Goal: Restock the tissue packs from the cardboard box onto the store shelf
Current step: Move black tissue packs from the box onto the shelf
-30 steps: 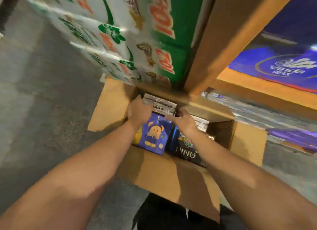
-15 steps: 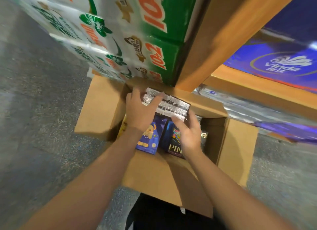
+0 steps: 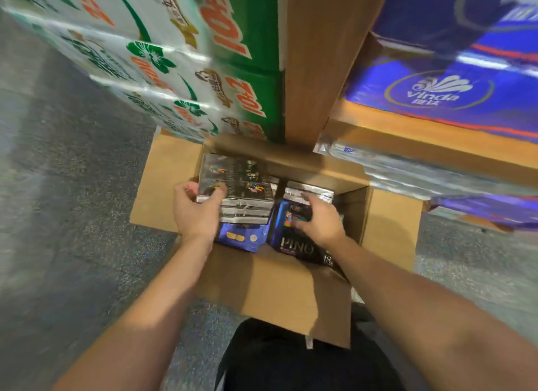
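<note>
An open cardboard box (image 3: 276,285) sits on the floor in front of me. My left hand (image 3: 196,213) grips a stack of silver-wrapped tissue packs (image 3: 238,186), raised above the box's left side. My right hand (image 3: 318,221) is inside the box, its fingers closed around a dark tissue pack (image 3: 297,216) beneath another silver pack (image 3: 308,191). Lower in the box lie a blue pack (image 3: 241,239) and a black pack marked PINO (image 3: 297,248). The wooden store shelf (image 3: 436,149) stands at the right.
Green and white tissue bales (image 3: 174,64) are stacked at the upper left, behind the box. A wooden shelf post (image 3: 314,61) rises at centre. Blue Vinda packs (image 3: 442,93) fill the shelf, with silver-wrapped packs (image 3: 407,169) below. Grey speckled floor (image 3: 64,201) lies to the left.
My left hand has lifted the silver stack up out of the box and tilted its face toward me. My right hand has let go of that stack and closed on a dark pack lower down.
</note>
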The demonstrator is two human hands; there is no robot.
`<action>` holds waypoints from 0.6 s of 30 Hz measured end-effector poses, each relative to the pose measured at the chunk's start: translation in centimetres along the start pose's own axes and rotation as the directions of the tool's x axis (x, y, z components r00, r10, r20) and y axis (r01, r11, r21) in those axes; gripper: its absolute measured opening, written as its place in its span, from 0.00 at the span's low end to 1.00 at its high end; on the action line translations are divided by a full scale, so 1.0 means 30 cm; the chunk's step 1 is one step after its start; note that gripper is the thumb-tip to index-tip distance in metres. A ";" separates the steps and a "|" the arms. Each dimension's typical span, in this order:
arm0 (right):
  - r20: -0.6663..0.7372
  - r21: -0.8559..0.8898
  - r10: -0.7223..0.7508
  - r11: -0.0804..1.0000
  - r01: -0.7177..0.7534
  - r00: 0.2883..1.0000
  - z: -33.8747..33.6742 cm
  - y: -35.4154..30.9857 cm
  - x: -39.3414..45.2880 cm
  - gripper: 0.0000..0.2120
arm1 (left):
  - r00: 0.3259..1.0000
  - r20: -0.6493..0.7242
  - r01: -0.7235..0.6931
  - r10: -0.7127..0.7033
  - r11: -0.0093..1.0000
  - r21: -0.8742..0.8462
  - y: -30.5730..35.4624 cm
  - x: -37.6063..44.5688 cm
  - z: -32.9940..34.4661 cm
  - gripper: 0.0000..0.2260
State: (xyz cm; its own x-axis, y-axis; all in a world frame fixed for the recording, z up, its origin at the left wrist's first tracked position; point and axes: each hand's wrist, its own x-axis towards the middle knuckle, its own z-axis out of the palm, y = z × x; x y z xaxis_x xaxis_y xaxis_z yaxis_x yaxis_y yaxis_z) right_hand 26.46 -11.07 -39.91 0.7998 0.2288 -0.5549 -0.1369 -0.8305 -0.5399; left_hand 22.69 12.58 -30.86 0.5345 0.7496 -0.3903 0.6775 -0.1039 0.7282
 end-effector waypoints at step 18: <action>0.220 -0.475 0.094 0.880 0.023 0.971 0.034 0.077 0.118 0.42 | 0.917 0.343 0.270 -0.204 0.950 -0.158 -0.131 0.000 -0.035 0.25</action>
State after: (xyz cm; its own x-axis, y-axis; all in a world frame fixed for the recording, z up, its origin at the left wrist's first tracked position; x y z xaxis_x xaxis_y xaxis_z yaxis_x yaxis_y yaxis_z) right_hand 28.36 -11.66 -43.77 0.6352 0.2561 -0.7287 0.1753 -0.9666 -0.1869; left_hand 19.50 13.65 -33.13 0.5255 0.4839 -0.6998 0.7081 0.2072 0.6750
